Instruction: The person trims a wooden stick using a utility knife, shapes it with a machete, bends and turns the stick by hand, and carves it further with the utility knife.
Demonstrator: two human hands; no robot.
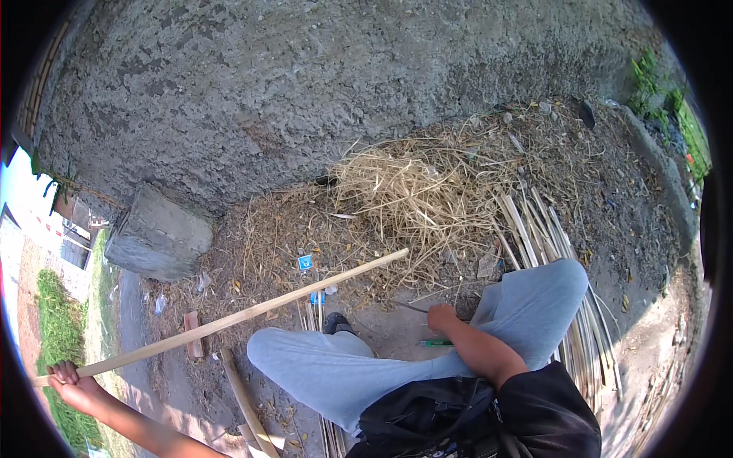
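My left hand (69, 375), stretched far out at the left, is closed round one end of a long pale bamboo strip (252, 311). The strip slants up to the right across the front of my knees, its far end in the air near the straw-coloured shavings. Between my knees my right hand (441, 317) is closed on a knife; its thin dark blade (410, 307) points left, below the strip's far end and apart from it. My fingers hide its handle. A small green object (437, 343) lies on the ground just below that hand.
A heap of shavings (412, 191) lies before a rough grey wall (305, 84). Split bamboo strips (588, 351) lie beside my right leg, with more pieces (246, 397) at my left. A concrete block (164, 237), a brick piece (193, 334) and a blue packet (305, 262) are on the left.
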